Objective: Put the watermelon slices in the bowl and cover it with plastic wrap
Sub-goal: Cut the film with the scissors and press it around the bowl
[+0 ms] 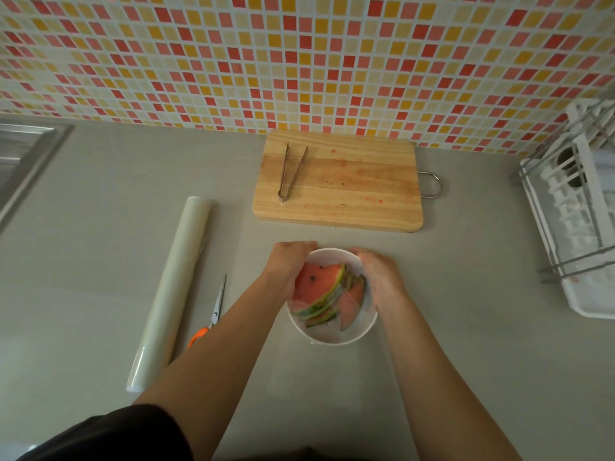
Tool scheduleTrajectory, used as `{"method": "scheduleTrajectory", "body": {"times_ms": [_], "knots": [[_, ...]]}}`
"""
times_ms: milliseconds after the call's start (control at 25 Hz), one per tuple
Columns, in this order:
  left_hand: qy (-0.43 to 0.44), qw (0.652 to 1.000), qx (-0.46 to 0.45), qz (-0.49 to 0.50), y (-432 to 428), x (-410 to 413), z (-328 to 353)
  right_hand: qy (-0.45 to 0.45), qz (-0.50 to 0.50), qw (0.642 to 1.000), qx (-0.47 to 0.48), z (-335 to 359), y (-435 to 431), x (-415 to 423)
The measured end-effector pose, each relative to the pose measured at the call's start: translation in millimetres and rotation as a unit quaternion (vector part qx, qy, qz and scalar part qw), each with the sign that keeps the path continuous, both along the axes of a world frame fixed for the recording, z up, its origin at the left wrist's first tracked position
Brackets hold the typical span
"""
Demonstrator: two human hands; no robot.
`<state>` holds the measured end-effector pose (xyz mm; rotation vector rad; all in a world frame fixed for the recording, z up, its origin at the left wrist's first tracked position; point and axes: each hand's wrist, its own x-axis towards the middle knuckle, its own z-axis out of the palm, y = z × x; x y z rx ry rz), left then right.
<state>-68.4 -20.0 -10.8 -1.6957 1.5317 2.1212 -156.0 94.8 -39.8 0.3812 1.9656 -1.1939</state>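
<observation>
Several watermelon slices [316, 281], fanned, white bowl [332, 340]

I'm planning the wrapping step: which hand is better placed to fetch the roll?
Probably the left hand: the roll lies on its side of the bowl; the right hand would have to cross over.

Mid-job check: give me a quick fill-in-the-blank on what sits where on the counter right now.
1. The tongs lie on the wooden ____.
2. The scissors, with ____ handles, lie between the plastic wrap roll and the bowl.
3. The left hand and right hand hold the bowl, which contains ____ slices.

Missing words: cutting board; orange; watermelon.
</observation>
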Motion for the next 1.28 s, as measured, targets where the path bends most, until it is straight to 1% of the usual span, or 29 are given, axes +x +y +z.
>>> {"method": "scheduleTrajectory", "body": {"times_ms": [80, 160, 280, 400, 480, 560, 600, 640, 680, 720, 760, 800, 840, 880, 920, 960, 1000, 1120, 1280], "knots": [[0.024, 1.0, 0.014, 0.001, -2, -1, 0, 0.007, -0.01, 1.0, -0.012, 3, 0, -1], [0.023, 1.0, 0.019, -0.009, -4, -2, 0, 0.031, -0.007, 0.999, -0.034, -3, 4, -2], [0.001, 1.0, -0.005, -0.011, -3, -1, 0, 0.065, -0.057, 0.995, -0.053, -6, 6, -1], [0.019, 0.999, -0.024, 0.016, -1, -1, -5, 0.082, -0.089, 0.99, -0.069, -5, 7, 4], [0.052, 0.996, 0.016, 0.064, -5, 6, -9, 0.08, -0.156, 0.981, -0.087, -6, 14, 3], [0.11, 0.977, 0.079, 0.164, -14, 18, -10, 0.089, -0.249, 0.959, -0.106, -6, 29, 2], [0.122, 0.969, 0.069, 0.205, -19, 26, -12, 0.104, -0.281, 0.947, -0.114, -5, 38, 4], [0.129, 0.966, 0.028, 0.222, -21, 34, -15, 0.137, -0.294, 0.937, -0.127, -3, 46, 9], [0.141, 0.965, -0.028, 0.221, -19, 42, -16, 0.19, -0.278, 0.93, -0.145, -1, 54, 18], [0.174, 0.961, -0.087, 0.199, -14, 50, -17, 0.253, -0.231, 0.924, -0.17, 3, 58, 28], [0.22, 0.955, -0.14, 0.144, -8, 56, -16, 0.302, -0.155, 0.919, -0.203, 7, 59, 37], [0.259, 0.947, -0.179, 0.059, 0, 60, -15, 0.327, -0.068, 0.914, -0.229, 10, 57, 44], [0.28, 0.939, -0.199, -0.03, 7, 62, -14, 0.329, 0.017, 0.911, -0.248, 11, 54, 49], [0.283, 0.933, -0.198, -0.096, 14, 62, -14, 0.327, 0.081, 0.905, -0.261, 9, 50, 52], [0.281, 0.933, -0.184, -0.126, 18, 60, -14, 0.335, 0.12, 0.896, -0.266, 6, 48, 53], [0.276, 0.937, -0.169, -0.129, 22, 57, -13, 0.347, 0.133, 0.89, -0.263, 3, 45, 53], [0.272, 0.943, -0.151, -0.12, 24, 54, -11, 0.342, 0.122, 0.893, -0.265, 0, 44, 53], [0.253, 0.961, -0.08, -0.08, 25, 49, -10, 0.283, 0.066, 0.916, -0.278, -8, 42, 52], [0.214, 0.971, -0.067, -0.088, 19, 45, -15, 0.202, 0.034, 0.94, -0.273, -15, 37, 48]]}}
